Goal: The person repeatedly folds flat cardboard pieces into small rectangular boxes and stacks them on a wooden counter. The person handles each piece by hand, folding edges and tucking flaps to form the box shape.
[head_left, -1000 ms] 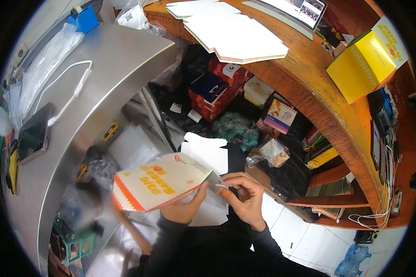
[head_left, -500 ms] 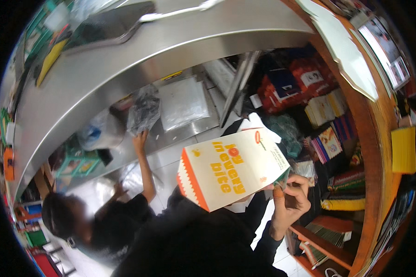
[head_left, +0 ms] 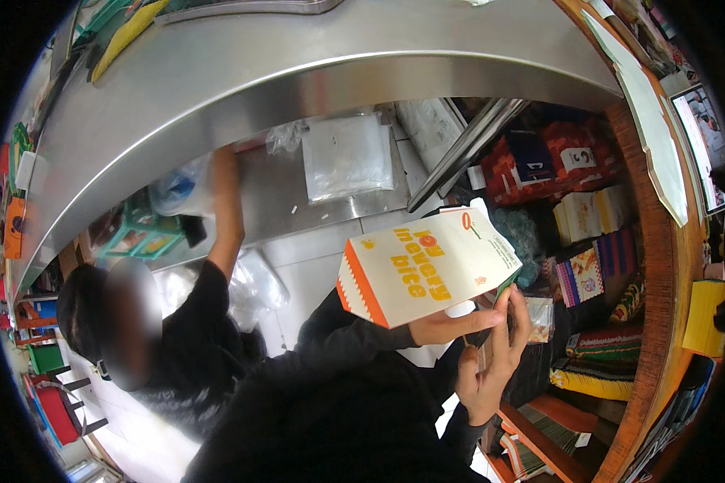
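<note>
A cream carton box with yellow print and an orange scalloped end lies tilted in front of me, its flapped end to the right. My left hand holds it from beneath; most of its fingers are hidden behind the box, and the thumb points right. At the box's lower right corner, by a green edge, the fingertips of my right hand touch the carton. Its fingers are stretched upward, with the thumb apart from them. The left thumb meets the right fingers.
A steel counter curves across the top, above a lower shelf with clear plastic bags. Left, a co-worker reaches under the counter. Metal poles, red packs and a wooden shelf unit stand right.
The box has shifted right and up in view. My left thumb now shows below it, and my right fingers have straightened from a pinch. The co-worker's arm has reached farther under the counter.
</note>
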`<state>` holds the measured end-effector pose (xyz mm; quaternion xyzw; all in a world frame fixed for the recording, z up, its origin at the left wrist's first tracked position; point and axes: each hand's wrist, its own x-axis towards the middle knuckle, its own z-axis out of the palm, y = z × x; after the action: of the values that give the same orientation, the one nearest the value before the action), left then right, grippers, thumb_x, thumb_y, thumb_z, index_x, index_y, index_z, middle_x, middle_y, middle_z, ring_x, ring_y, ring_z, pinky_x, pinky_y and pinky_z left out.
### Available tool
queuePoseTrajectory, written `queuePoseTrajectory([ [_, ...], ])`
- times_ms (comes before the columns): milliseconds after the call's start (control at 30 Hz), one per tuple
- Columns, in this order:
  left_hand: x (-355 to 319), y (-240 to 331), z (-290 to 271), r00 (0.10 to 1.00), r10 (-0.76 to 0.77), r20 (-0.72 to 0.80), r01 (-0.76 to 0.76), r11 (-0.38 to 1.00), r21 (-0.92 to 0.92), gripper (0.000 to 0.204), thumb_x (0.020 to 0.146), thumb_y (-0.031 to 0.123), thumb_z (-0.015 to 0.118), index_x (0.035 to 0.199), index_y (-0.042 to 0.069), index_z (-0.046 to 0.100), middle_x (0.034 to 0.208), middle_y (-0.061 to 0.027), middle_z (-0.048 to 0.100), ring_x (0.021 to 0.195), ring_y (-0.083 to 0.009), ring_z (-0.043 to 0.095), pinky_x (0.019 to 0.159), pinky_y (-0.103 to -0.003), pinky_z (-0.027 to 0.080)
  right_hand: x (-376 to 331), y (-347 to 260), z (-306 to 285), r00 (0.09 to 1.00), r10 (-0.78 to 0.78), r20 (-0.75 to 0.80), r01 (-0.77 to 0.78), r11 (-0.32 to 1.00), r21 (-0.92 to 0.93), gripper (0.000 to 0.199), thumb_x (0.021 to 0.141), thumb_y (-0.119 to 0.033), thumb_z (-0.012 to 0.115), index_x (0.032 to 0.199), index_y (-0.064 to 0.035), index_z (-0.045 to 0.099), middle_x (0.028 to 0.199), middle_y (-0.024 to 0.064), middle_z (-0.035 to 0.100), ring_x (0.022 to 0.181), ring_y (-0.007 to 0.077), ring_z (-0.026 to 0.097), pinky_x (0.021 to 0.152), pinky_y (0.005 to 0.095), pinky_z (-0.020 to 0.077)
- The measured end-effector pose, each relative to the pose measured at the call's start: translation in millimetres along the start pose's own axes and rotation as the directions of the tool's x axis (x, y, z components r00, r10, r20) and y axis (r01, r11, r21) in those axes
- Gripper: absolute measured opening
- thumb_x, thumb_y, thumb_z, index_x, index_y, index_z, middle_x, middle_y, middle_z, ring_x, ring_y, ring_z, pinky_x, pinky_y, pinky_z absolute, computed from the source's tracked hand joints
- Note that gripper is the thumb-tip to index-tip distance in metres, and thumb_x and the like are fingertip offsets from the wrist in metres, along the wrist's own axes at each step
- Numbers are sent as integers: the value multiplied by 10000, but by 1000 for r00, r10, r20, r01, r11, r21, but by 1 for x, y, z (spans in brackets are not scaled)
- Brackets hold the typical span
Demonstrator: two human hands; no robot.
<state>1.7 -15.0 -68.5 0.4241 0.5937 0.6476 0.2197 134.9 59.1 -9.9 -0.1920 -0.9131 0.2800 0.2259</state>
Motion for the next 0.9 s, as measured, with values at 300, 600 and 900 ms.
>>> queuePoseTrajectory([
  [300, 16, 6, -9, 862, -426, 274, 435, 344, -832, 469, 1000, 409, 501, 1208, -1, 595, 1131, -154, 653, 1000, -243, 665, 811, -338, 550, -3, 36, 1, 952, 165, -256, -159, 986, 43, 441, 761, -131, 696, 1170, 14, 619, 1174, 192, 629, 1100, 327, 601, 977, 401, 440],
  [600, 13, 51, -8, 847, 87, 524, 51, 969, -243, 599, 785, 259, 791, 1321, 113, 565, 1163, -168, 610, 966, -286, 648, 817, -386, 534, -2, 59, -29, 971, 98, -219, -94, 995, 26, 260, 853, -125, 563, 1030, 47, 645, 946, 177, 657, 868, 329, 624, 837, 379, 470],
  [900, 22, 46, -8, 914, 368, 170, -404, 860, 311, 493, 751, 36, 731, 1223, 155, 646, 1015, -49, 597, 900, -182, 640, 779, -283, 528, -3, 53, -31, 995, 50, -87, -48, 998, 30, 232, 785, 29, 573, 1012, 55, 616, 955, 154, 634, 921, 308, 580, 900, 387, 427],
])
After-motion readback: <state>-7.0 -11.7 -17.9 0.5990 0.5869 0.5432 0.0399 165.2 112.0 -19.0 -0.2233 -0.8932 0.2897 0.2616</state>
